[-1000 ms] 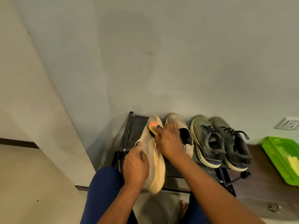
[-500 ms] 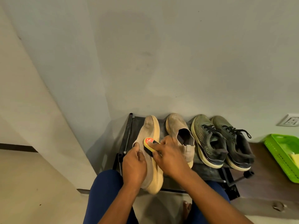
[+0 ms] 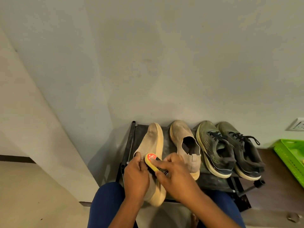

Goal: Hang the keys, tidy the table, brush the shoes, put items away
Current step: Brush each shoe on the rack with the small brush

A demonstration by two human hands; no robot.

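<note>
A: Brush (image 3: 153, 162) moved since the earlier frame. We had it up near the toe of the tan shoe (image 3: 153, 146), now it's down by the collar, closer to us.

B: Agreed. Right hand (image 3: 174, 180) has slid back with it. We see fingers curled over the yellow brush body, index finger lying along the top, red label showing at the front end.

A: Left hand (image 3: 136, 176)?

B: Gripping the tan shoe at its heel end, thumb up at the collar. Shoe is tipped on its side, pale sole facing right, toe pointing at the wall. Brush is touching its upper.

A: Where's the shoe sitting?

B: On the black shoe rack (image 3: 130, 145), left end, heel hanging over the front edge above our knees in blue trousers (image 3: 105, 208).

A: Neighbours?

B: Second tan shoe (image 3: 184, 142) just beside it, upright. Then a pair of dark green laced sneakers (image 3: 230, 148) further right, side by side on the same shelf.

A: Further out?

B: Green plastic basket (image 3: 289, 155) at the right edge on a brown surface, wall socket (image 3: 298, 125) above it. Grey wall (image 3: 148, 55) behind everything.
</note>
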